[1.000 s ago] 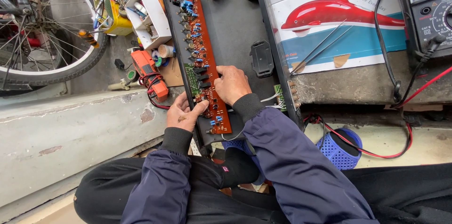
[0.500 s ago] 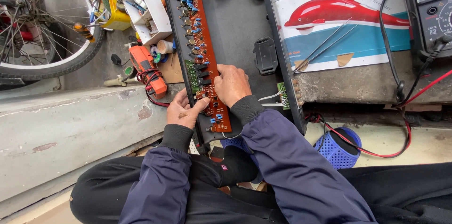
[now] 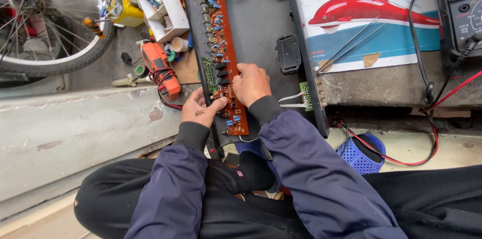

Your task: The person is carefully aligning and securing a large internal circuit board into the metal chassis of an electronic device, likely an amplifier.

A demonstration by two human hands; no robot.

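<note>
While both hands grip orange circuit board (image 3: pixel 223 53) at frame centre, left hand (image 3: pixel 199 110) pinches edge, right hand (image 3: pixel 251 84) presses components; board lies loose in black chassis (image 3: pixel 261 23), unmounted.

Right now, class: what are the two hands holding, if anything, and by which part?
Both hands grip the long orange circuit board at its near end: the left hand on its left edge, the right hand on top, fingers over the components.

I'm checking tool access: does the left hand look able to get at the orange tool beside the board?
Probably yes: the left hand rests at the circuit board's edge, and the orange tool lies nearby with nothing between.
</note>
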